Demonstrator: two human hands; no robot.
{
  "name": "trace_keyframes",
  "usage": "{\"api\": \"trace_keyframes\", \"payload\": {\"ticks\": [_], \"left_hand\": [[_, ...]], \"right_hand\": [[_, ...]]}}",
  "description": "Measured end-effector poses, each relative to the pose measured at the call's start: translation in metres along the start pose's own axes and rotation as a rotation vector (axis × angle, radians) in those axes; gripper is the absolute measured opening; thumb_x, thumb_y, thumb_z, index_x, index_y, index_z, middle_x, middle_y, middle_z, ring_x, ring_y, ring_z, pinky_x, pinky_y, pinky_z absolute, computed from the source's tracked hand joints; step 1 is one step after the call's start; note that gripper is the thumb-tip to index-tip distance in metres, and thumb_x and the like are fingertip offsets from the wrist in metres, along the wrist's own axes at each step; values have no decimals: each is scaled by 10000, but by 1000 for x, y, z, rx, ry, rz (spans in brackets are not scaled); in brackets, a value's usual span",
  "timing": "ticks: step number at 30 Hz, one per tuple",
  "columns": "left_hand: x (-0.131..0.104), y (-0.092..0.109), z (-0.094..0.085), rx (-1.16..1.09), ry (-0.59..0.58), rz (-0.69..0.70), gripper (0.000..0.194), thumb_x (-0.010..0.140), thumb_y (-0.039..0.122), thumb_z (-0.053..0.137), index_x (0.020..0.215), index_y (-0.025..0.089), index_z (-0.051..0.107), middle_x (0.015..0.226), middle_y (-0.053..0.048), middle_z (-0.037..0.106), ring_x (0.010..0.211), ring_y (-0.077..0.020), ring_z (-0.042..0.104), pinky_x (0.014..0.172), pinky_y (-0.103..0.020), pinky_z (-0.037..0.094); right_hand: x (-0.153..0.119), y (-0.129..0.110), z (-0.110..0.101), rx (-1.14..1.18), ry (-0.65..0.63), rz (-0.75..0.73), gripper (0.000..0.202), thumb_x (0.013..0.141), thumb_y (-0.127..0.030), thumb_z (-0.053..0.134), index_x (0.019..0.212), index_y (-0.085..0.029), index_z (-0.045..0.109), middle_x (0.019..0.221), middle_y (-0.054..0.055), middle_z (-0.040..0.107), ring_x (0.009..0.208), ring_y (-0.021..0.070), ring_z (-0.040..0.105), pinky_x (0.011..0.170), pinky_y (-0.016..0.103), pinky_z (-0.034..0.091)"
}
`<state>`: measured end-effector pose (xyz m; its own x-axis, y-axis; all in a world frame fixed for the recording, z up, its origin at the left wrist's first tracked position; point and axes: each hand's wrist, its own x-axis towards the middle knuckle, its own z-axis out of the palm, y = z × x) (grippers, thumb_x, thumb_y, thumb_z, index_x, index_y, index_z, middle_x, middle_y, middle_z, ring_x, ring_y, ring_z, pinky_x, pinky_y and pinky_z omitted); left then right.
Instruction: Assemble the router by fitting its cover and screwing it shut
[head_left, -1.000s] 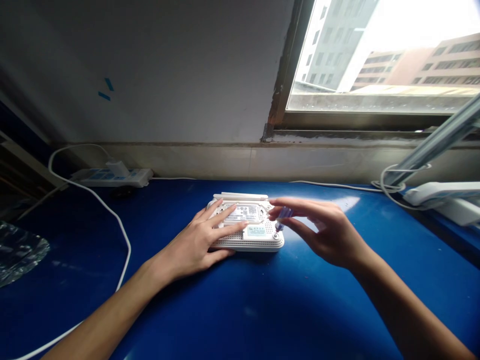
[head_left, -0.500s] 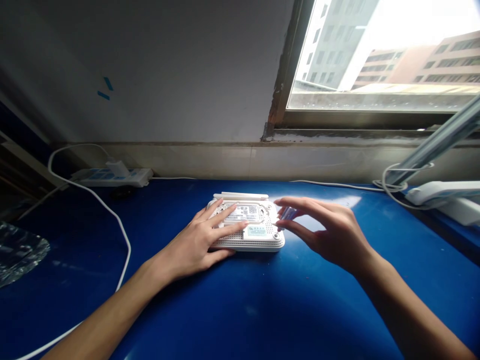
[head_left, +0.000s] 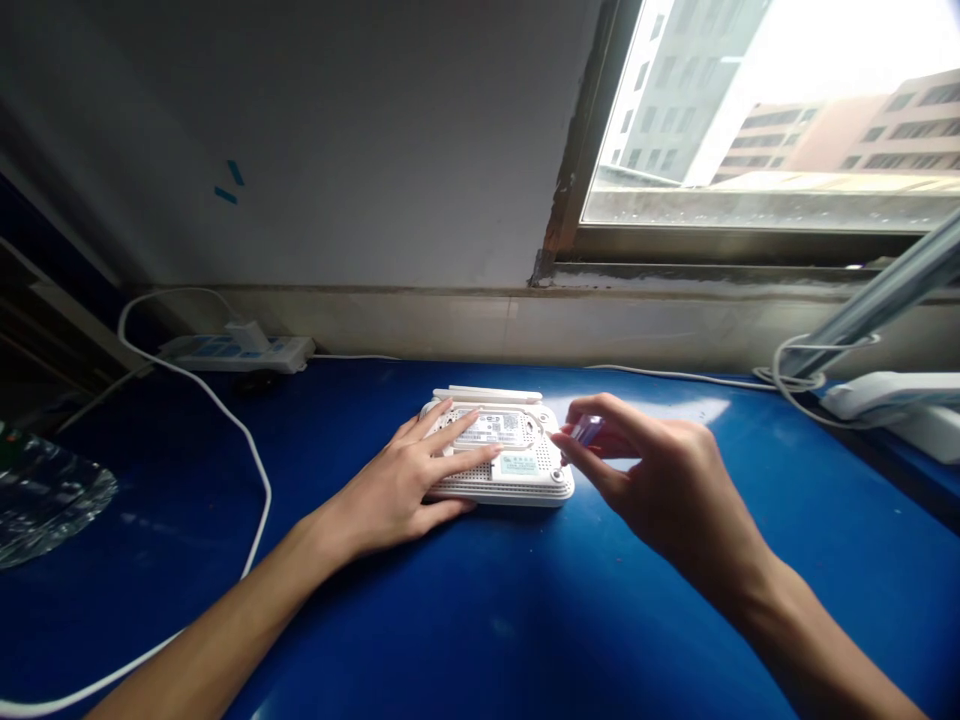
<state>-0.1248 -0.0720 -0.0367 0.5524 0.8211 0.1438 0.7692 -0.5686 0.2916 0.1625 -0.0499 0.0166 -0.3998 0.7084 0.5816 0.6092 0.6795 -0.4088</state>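
A white router (head_left: 536,490) lies underside up on the blue table, its labels and vent holes showing. Its antennas (head_left: 487,394) are folded along the far edge. My left hand (head_left: 405,470) rests flat over the router's left part, fingers spread across the label, thumb along the near side. At the router's right end, my right hand (head_left: 652,460) pinches a small screwdriver (head_left: 588,430) with a clear, purplish handle. Its tip sits close to the near right corner, by a round screw hole (head_left: 557,475); whether it touches is too small to tell.
A white cable (head_left: 255,460) curves over the table's left side from a power strip (head_left: 277,352). Clear plastic (head_left: 60,500) lies at far left. On the right stand a metal lamp-like arm (head_left: 862,300) with wound cable and a white object (head_left: 892,395). A window is above.
The view has shifted slightly, moving everything a little to the right. My right hand has turned and its fingers have closed in more around the screwdriver. My left hand stays on the router.
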Motion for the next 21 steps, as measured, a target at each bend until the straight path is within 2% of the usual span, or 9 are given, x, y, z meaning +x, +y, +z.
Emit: {"api": "trace_keyframes", "payload": {"ticks": [2,4,6,10,14,18,21], "left_hand": [[0,-1,1,6,1,1,736,959,336,736,1596,485,399,1747,3,262,1626,-392,139,1255,-685,265],[0,-1,1,5,5,5,733,960,338,734,1595,488,400,1747,11,264,1626,-387,145,1257,-677,272],[0,-2,2,-1,8,7,734,958,335,736,1594,486,403,1747,12,268,1625,-388,151,1259,-668,277],[0,-1,1,-7,7,7,738,953,328,745,1592,481,411,1745,6,271,1623,-396,153,1263,-664,269],[1,0,0,-1,0,3,751,956,333,743,1599,492,389,1747,4,263,1623,-398,147,1256,-677,267],[1,0,-1,0,-1,3,748,953,327,746,1597,484,399,1745,-5,268,1619,-411,157,1250,-683,271],[1,0,-1,4,-9,1,731,955,326,741,1593,473,415,1742,-11,277,1616,-419,165,1244,-692,274]], "right_hand": [[-1,-8,4,-93,55,32,59,942,-219,715,987,-213,677,738,42,768,611,223,756,521,282,563],[-1,-10,5,-126,34,29,85,942,-216,719,1014,-208,675,742,40,764,591,219,737,511,286,535],[1,-6,2,-103,-50,-9,77,966,-221,696,1039,-214,675,813,47,775,636,218,738,552,296,538],[3,11,-7,47,-238,-123,95,1032,-250,618,1110,-256,673,1063,52,790,888,217,763,758,321,585],[2,20,-13,165,-308,-148,141,1015,-227,649,1143,-281,671,1211,34,771,1044,199,749,867,296,589],[2,13,-12,142,-336,-135,135,1022,-202,621,1132,-271,657,1119,24,783,933,181,751,814,287,574],[1,1,-9,36,-310,-47,110,990,-166,635,1053,-255,650,1000,17,786,818,191,743,714,288,540]]}}
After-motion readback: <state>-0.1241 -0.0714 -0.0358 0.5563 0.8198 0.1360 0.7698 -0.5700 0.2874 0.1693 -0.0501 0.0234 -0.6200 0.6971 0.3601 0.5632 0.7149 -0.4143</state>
